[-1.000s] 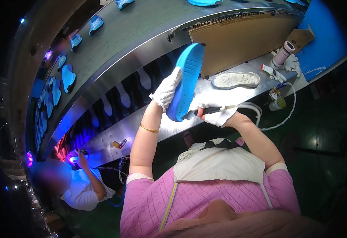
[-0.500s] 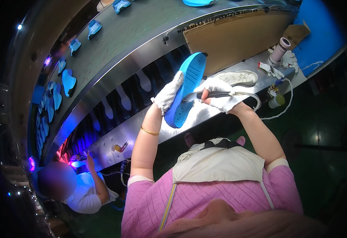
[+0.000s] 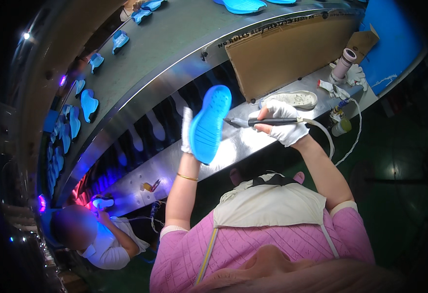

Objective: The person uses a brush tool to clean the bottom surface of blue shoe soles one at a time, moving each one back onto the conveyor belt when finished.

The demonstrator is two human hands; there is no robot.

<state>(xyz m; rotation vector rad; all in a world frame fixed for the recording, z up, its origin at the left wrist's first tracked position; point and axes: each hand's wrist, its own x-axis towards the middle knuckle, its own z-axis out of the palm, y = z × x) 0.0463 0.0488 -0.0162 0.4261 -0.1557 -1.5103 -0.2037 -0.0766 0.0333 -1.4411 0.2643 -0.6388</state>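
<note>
My left hand (image 3: pixel 186 132), in a white glove, holds a bright blue shoe sole (image 3: pixel 210 124) upright over the metal bench. Most of its fingers are hidden behind the sole. The sole's face has small holes toward the top and ridges lower down. In my right hand (image 3: pixel 283 128), gloved with bare fingertips, is a glue brush (image 3: pixel 241 122) with a black grip and a pale hose running from its end. Its dark tip points left, close to the sole's right edge; whether it touches cannot be told. A white sole (image 3: pixel 296 99) lies on the bench beyond my right hand.
A curved conveyor belt (image 3: pixel 189 34) carries several blue soles. Leaning below it is a cardboard sheet (image 3: pixel 282 58). The metal bench (image 3: pixel 233 151) holds a pink bottle (image 3: pixel 342 67) and spare gloves (image 3: pixel 333 89) at right. A co-worker (image 3: pixel 109 244) handles a sole at left.
The blue sole has turned and moved left and slightly down. My right hand has drawn the brush right, from across the sole to its edge. Belt soles have shifted slightly.
</note>
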